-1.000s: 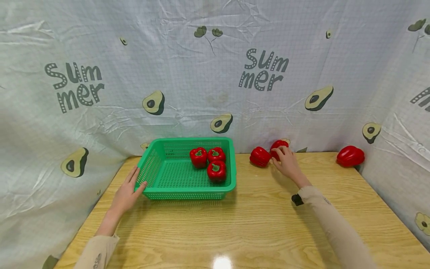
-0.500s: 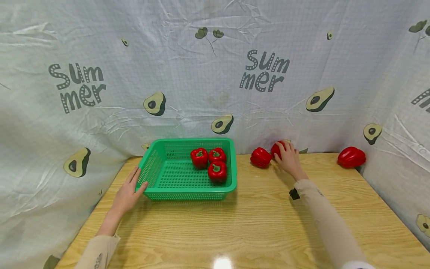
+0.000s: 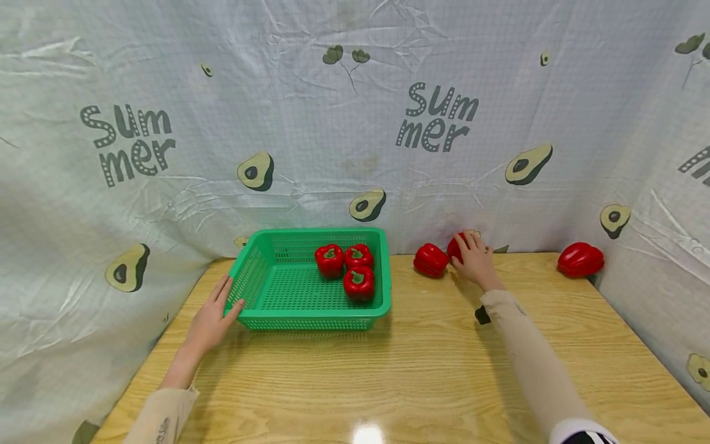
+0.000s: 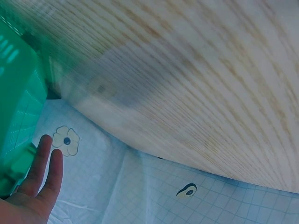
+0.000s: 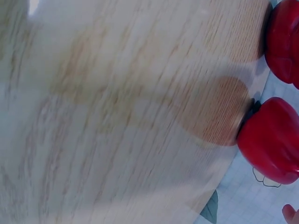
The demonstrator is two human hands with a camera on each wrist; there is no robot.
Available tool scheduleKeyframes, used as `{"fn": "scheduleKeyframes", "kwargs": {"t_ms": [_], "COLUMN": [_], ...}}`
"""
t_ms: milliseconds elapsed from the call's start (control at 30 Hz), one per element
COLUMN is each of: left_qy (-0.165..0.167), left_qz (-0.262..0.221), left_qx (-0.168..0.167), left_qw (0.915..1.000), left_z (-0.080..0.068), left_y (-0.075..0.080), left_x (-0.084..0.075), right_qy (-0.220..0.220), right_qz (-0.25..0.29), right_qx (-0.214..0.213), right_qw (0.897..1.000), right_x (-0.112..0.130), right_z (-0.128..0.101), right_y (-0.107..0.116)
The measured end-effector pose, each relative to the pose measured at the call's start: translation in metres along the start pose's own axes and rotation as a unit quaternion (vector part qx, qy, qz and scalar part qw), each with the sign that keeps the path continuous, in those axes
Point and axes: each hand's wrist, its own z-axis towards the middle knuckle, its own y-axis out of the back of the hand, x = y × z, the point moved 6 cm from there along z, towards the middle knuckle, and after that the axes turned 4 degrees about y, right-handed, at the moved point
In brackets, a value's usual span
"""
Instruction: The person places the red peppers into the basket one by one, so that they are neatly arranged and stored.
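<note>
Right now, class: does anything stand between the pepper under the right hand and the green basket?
Yes. Another red pepper lies on the table just left of the pepper that the right hand touches, between it and the basket. The basket's right wall also stands there.

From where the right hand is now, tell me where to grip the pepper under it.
Probably wrap the pepper round its rounded body from above and the near side: the curtain blocks the far side, another pepper crowds its left. The right hand already rests on it.
</note>
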Motion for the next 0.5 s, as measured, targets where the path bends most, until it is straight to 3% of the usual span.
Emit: {"fn": "scheduleKeyframes", "kwargs": {"t_ms": [233, 500], "left_qy": [-0.001, -0.001], "left_qz": [0.000, 0.000], "left_qx": [-0.002, -0.006], "left_qw": [1.0000, 1.0000], "left_z": [-0.0003, 0.0006], "left_y": [-0.0002, -0.0010], "left_x": [-0.0004, 0.0008], "right_qy": [-0.004, 0.001], "right_qz": [-0.020, -0.030], "right_qx": [0.040, 0.020], "right_qw": [0.999, 0.999], "right_x": [-0.0008, 0.0012], "right_z": [0.0024, 0.0038], "right_y": [-0.0070, -0.0048]}}
